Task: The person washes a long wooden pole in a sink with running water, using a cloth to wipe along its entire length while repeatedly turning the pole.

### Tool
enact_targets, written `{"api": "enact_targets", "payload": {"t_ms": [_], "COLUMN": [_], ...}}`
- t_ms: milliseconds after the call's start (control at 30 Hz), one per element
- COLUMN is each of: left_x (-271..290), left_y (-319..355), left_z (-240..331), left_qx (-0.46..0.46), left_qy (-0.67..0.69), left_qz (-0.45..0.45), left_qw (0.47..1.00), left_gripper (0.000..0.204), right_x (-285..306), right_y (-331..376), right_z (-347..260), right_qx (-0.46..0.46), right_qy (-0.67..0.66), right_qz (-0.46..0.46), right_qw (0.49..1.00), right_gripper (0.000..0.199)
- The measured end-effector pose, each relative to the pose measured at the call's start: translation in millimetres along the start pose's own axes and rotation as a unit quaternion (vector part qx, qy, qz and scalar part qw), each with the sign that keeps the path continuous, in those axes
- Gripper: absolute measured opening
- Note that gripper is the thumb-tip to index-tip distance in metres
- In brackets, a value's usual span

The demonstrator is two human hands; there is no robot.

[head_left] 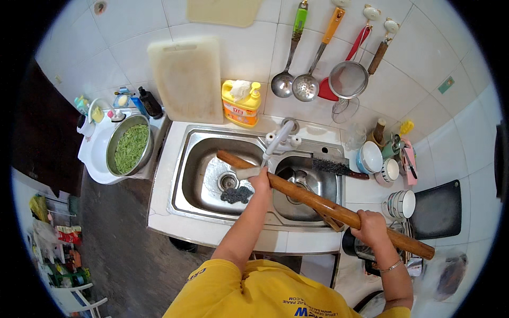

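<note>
A long, thick wooden rolling pin (313,200) lies slantwise above the double sink (177,175). My right hand (369,229) is wrapped round it near its right end, past the sink's edge. My left hand (260,181) is closed at the lower end of the white faucet spout (278,139), beside the rolling pin. A whitish shape by my left fingers could be water or a nozzle; I cannot tell. In the left basin, a dark scrubbing cloth (236,195) rests near the drain (228,182). The right basin holds metal items, partly hidden by the rolling pin.
A cleaver (331,165) lies across the sink's right rim, near bowls (370,157). Left stands a metal basin of cut green vegetables (132,143). Behind are a cutting board (186,79) and a yellow detergent jug (241,106). Ladles (283,84) hang on the wall.
</note>
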State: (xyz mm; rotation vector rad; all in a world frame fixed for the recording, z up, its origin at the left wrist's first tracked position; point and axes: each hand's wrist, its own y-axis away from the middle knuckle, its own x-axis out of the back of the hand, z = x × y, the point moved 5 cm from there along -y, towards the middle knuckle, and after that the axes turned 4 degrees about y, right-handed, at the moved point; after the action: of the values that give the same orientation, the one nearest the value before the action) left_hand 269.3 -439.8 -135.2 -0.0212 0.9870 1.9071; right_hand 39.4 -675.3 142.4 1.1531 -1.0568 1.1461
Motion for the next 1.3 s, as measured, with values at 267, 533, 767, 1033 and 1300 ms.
{"api": "enact_targets", "payload": {"t_ms": [267, 533, 767, 1033, 1300], "left_x": [45.3, 90.7, 13.3, -46.7, 54.2], "left_y": [-18.0, -73.9, -39.2, 98.7, -126.8], "left_z": [19.4, 38.0, 0.0, -38.1, -44.8], "left_qx": [0.009, 0.097, 0.18, 0.226, 0.087], "left_qy": [-0.066, 0.092, 0.289, 0.265, 0.214], "left_qz": [0.113, 0.066, -0.115, -0.043, -0.002], "left_qw": [0.991, 0.989, 0.933, 0.936, 0.973], "left_gripper": [0.084, 0.044, 0.016, 0.022, 0.08], "right_x": [-7.4, 26.8, 36.8, -12.2, 15.2], "right_y": [4.2, 6.4, -33.1, -85.7, -46.5], "right_z": [-2.2, -7.9, -24.8, -48.9, -9.2], "right_qx": [0.011, 0.047, 0.038, 0.041, 0.074], "right_qy": [-0.002, 0.045, 0.012, -0.004, -0.038], "right_qz": [-0.045, 0.005, -0.042, -0.062, -0.079], "right_qw": [0.999, 0.998, 0.998, 0.997, 0.993], "right_gripper": [0.031, 0.032, 0.033, 0.034, 0.038]}}
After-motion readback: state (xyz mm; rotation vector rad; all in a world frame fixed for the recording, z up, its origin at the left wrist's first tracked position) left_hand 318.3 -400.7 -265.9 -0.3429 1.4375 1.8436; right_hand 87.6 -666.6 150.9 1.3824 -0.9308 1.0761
